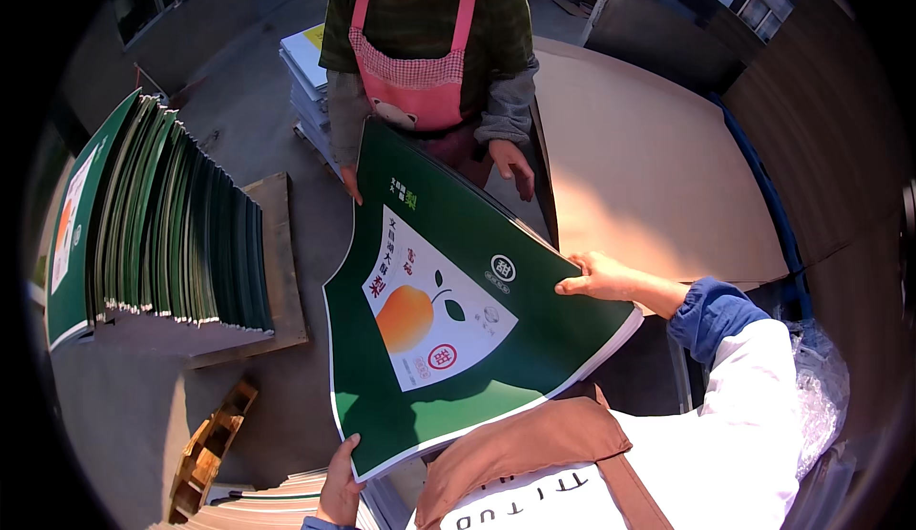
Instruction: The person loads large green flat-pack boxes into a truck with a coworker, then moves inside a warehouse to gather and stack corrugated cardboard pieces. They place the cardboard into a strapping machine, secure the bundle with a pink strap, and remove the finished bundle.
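Observation:
A stack of green printed cardboard sheets (477,349), with a pear-like fruit on a white panel, spans the space between me and a co-worker. My left hand (341,484) grips its near left corner, thumb at the edge. On the right side, my right hand (603,278) holds the edge with the fingers on top; what is underneath is hidden. The co-worker's hand (352,185) touches the far left edge. Their other hand (513,167) hangs beside the far right edge, apparently off the sheets.
A tall stack of similar green sheets (181,215) rests on a wooden pallet (284,253) at left. Plain brown cardboard (649,167) lies at right. A small wooden pallet (212,449) is at lower left. Behind the co-worker (420,62) stands a pale stack (307,91).

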